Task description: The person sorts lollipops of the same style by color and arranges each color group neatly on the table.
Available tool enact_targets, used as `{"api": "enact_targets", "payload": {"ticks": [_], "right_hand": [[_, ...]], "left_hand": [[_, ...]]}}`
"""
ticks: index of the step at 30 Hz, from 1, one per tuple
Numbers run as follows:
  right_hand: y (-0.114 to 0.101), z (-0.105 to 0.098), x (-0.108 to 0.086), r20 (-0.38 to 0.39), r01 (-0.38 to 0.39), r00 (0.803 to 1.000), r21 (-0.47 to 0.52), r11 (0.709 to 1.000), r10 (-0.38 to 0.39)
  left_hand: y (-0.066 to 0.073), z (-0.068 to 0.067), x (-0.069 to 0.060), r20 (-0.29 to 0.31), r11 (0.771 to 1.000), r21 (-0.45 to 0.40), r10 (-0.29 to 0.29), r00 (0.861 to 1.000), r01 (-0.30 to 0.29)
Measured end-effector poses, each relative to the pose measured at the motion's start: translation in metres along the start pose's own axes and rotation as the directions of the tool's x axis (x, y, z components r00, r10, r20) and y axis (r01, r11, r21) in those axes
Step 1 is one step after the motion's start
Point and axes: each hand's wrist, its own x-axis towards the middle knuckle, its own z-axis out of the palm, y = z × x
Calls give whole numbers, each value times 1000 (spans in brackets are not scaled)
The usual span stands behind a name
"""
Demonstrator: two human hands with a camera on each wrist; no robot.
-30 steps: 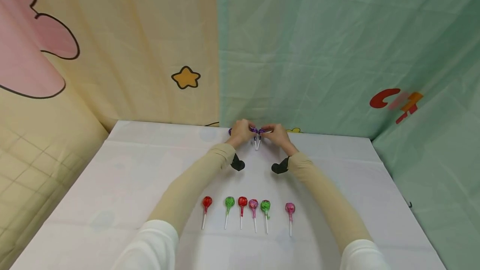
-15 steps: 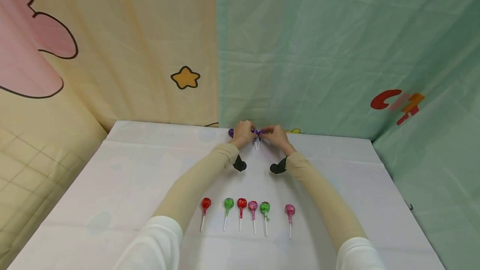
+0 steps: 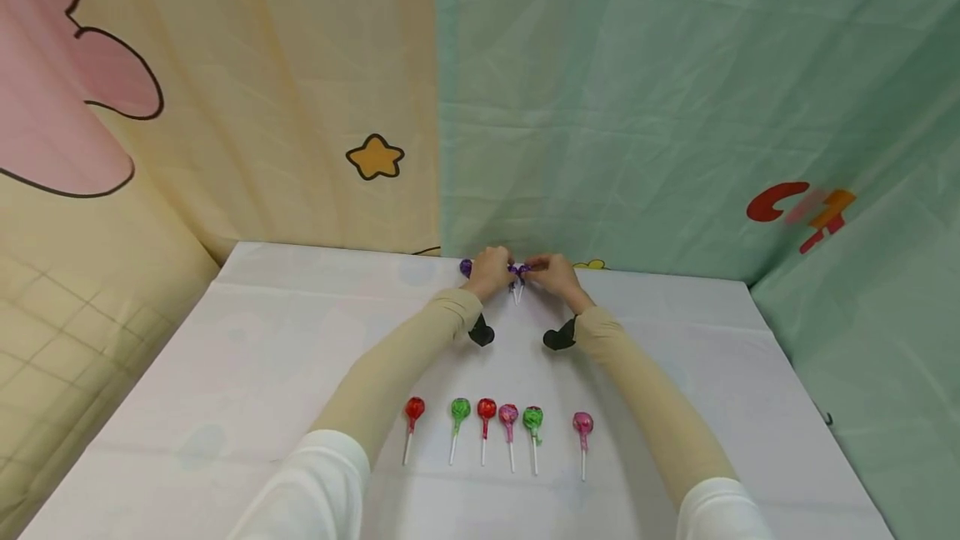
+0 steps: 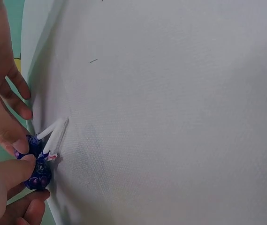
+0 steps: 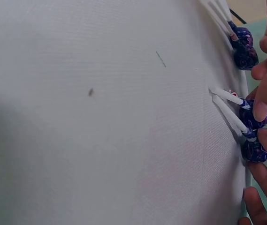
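Pinching one purple lollipop (image 4: 39, 178) each, the left hand (image 3: 491, 271) and right hand (image 3: 557, 276) nearly meet at the far edge of the table (image 3: 300, 307). More purple candy (image 3: 466, 267) shows left of them than a second ago.

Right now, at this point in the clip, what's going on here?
A person's left hand and right hand each pinch a purple lollipop at the far edge of the white table. The two sticks slant towards each other, their tips together or nearly so. More purple lollipops lie to the left of the left hand. Nearer the person, six red, green and pink lollipops lie in a loose row, with neither hand on them.
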Motion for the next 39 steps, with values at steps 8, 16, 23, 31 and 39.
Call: {"api": "enact_targets", "payload": {"ticks": [8, 16, 23, 31, 39], "right_hand": [[2, -3, -2, 18, 14, 1000, 26, 1000, -15], [6, -4, -2, 41, 18, 999, 23, 1000, -18], [6, -7, -4, 46, 19, 999, 35, 999, -21], [7, -11, -8, 14, 52, 999, 20, 998, -52], [0, -16, -18, -25, 108, 994, 12, 994, -108]], "left_hand": [[2, 0, -1, -2, 1000, -1, -10, 1000, 10], [0, 6, 3, 19, 1000, -5, -8, 1000, 8], [1, 4, 2, 8, 1000, 13, -16, 1000, 16], [1, -4, -5, -22, 1000, -8, -9, 1000, 8], [0, -17, -16, -77, 988, -153, 22, 997, -33]]}}
